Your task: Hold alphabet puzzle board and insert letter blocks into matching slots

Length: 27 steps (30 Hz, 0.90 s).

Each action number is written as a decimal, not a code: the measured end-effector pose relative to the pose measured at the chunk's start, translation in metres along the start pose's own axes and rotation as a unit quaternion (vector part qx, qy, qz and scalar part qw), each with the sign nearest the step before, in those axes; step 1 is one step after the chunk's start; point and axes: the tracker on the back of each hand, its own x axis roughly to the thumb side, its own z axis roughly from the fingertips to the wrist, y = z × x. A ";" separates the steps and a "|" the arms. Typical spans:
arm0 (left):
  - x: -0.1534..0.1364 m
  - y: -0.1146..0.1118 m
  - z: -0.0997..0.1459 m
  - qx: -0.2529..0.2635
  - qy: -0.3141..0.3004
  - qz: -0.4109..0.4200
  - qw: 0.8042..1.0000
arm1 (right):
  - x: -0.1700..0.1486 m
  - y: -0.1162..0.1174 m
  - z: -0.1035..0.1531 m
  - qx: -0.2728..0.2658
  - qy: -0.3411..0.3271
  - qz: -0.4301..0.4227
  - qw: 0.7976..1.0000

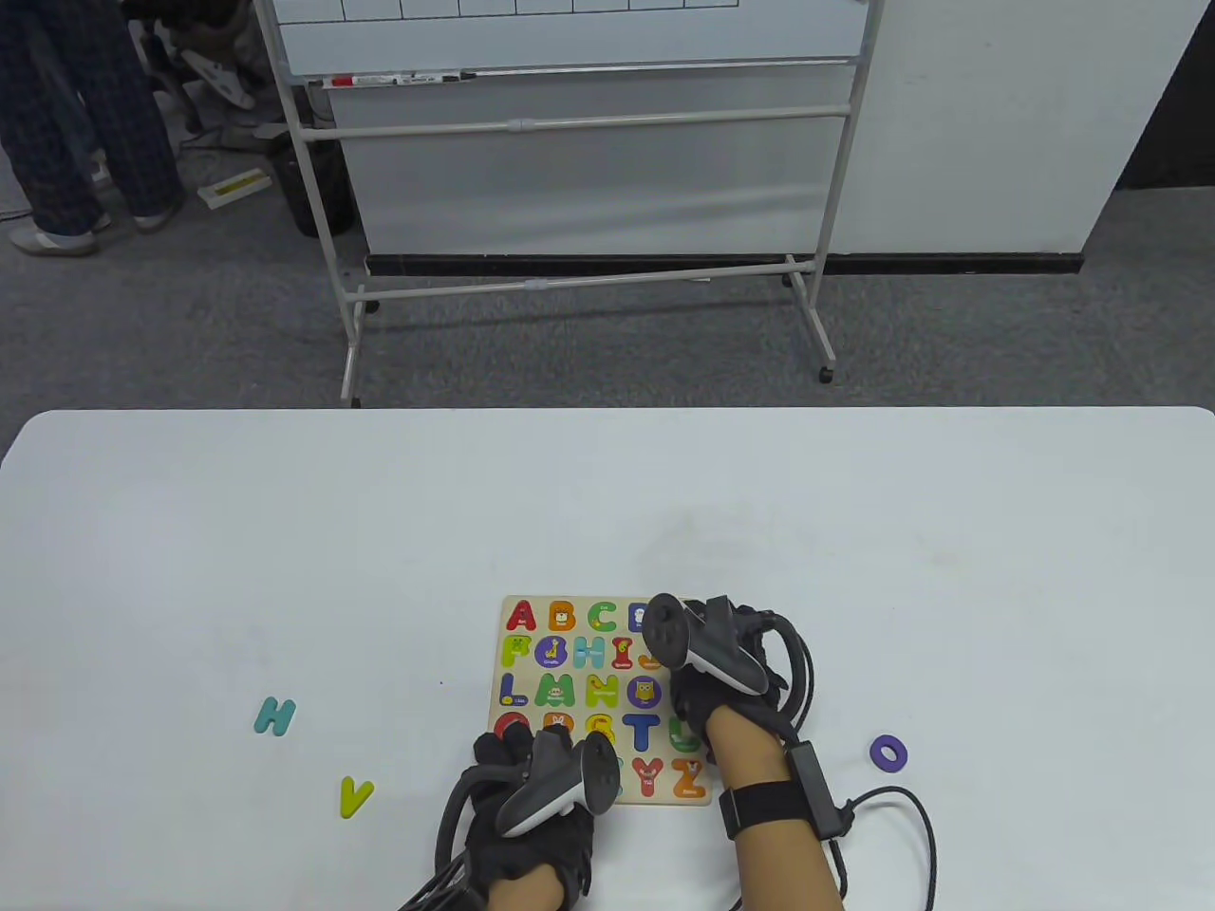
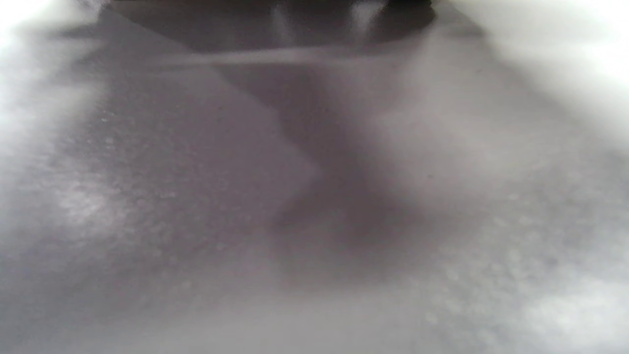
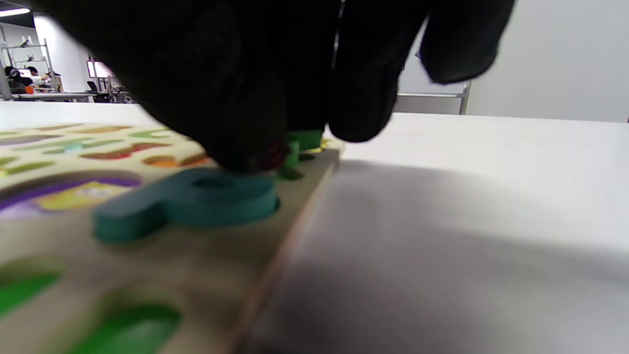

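The wooden alphabet puzzle board with coloured letters (image 1: 570,697) lies flat on the white table (image 1: 607,512), near its front edge. The step in hand appears to be seating a letter along the board's right edge. To do it well, I judge the piece should be turned to match its cut-out, lowered level, then pressed evenly so no corner rides up, while the other hand keeps the board from sliding.

The right hand (image 1: 726,683) reaches over the board's right side; in the right wrist view its gloved fingers (image 3: 236,98) curl down and press on a dark teal letter block (image 3: 191,199) at the board's right edge, with a green piece (image 3: 302,142) just behind it. The teal block stands a little proud of the board, so it may not be fully home. Whether the fingers pinch the piece or only push on it, I cannot tell.

The left hand (image 1: 532,807) rests at the board's near-left corner, fingertips on the board, steadying it; the left wrist view is only blur.

Loose pieces wait away from the board: a teal letter H (image 1: 275,715) and a yellow-green letter V (image 1: 355,796) well to its left, a purple letter O (image 1: 888,752) to its right.
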 end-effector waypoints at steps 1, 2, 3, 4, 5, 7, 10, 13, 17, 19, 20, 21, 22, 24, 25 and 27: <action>0.000 0.000 0.000 0.000 0.000 0.000 1.000 | -0.001 0.001 0.000 -0.001 0.001 -0.002 1.000; 0.000 0.000 0.000 0.000 0.000 0.000 1.000 | -0.002 0.002 -0.001 -0.001 0.001 -0.005 1.000; 0.000 0.000 0.000 0.000 0.000 0.001 1.000 | -0.002 0.003 -0.001 0.000 0.000 -0.008 1.000; 0.000 0.000 0.000 0.000 0.000 0.001 1.000 | -0.002 0.003 -0.001 0.000 0.000 -0.010 1.000; 0.000 0.000 0.000 0.000 0.000 0.001 1.000 | -0.002 0.003 -0.001 0.000 -0.002 -0.010 1.000; 0.000 0.000 0.000 0.000 -0.001 0.001 1.000 | -0.003 0.003 -0.002 -0.001 -0.005 -0.012 1.000; 0.000 0.000 0.000 -0.001 -0.001 0.001 1.000 | -0.004 0.004 -0.003 -0.003 -0.006 -0.020 1.000; 0.000 0.000 0.000 -0.001 0.000 0.002 1.000 | -0.005 0.004 -0.003 -0.008 -0.007 -0.027 1.000; 0.000 0.000 0.000 -0.001 0.000 0.002 1.000 | -0.006 0.005 -0.003 -0.014 -0.008 -0.038 0.999; 0.000 0.000 0.000 -0.001 0.000 0.003 1.000 | -0.006 0.005 -0.003 -0.017 -0.009 -0.038 0.999; 0.000 0.000 0.000 -0.001 0.000 0.003 1.000 | -0.007 0.005 -0.003 -0.021 -0.011 -0.037 0.999; 0.000 0.000 0.000 -0.001 0.000 0.003 1.000 | -0.007 0.005 -0.003 -0.022 -0.012 -0.037 0.999; 0.000 0.000 0.000 -0.001 0.000 0.003 1.000 | -0.007 0.005 -0.003 -0.024 -0.012 -0.038 0.999; 0.000 0.000 0.000 -0.001 -0.001 0.003 1.000 | -0.008 0.005 -0.003 -0.027 -0.013 -0.040 0.999; 0.000 0.000 0.000 -0.001 0.000 0.003 1.000 | -0.008 0.005 -0.003 -0.028 -0.014 -0.042 0.999; 0.000 0.000 0.000 -0.001 0.000 0.003 1.000 | -0.009 0.005 -0.003 -0.030 -0.015 -0.043 0.998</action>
